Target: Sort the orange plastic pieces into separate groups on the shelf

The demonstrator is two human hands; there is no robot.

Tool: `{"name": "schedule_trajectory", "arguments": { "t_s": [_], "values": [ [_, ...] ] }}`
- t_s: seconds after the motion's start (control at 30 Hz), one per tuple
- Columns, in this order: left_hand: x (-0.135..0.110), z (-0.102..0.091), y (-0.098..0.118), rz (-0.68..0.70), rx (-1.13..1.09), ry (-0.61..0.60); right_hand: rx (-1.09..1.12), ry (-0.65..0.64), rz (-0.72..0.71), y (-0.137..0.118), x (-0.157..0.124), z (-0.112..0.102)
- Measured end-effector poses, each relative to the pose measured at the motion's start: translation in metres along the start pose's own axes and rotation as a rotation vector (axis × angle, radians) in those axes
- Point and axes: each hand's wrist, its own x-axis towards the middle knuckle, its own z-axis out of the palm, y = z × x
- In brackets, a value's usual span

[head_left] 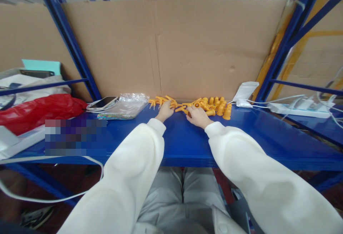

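Small orange plastic parts lie in a loose heap along the back of a blue metal shelf, against a cardboard wall. My left hand reaches into the left end of the heap, its fingers curled over a few pieces. My right hand rests knuckles up at the middle of the heap, fingers closed around an orange piece. Both arms wear white sleeves.
A clear plastic bag and a phone on a cable lie left of the parts. Further left sits a red bag. A white pouch and a power strip are on the right. Blue rack uprights frame the shelf.
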Motion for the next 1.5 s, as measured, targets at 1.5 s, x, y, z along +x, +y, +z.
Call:
{"name": "schedule_trajectory", "arguments": {
  "t_s": [1.5],
  "values": [
    [-0.022, -0.014, 0.050, 0.214, 0.286, 0.072, 1.314, 0.317, 0.360, 0.034, 0.008, 0.006]
  ]
}}
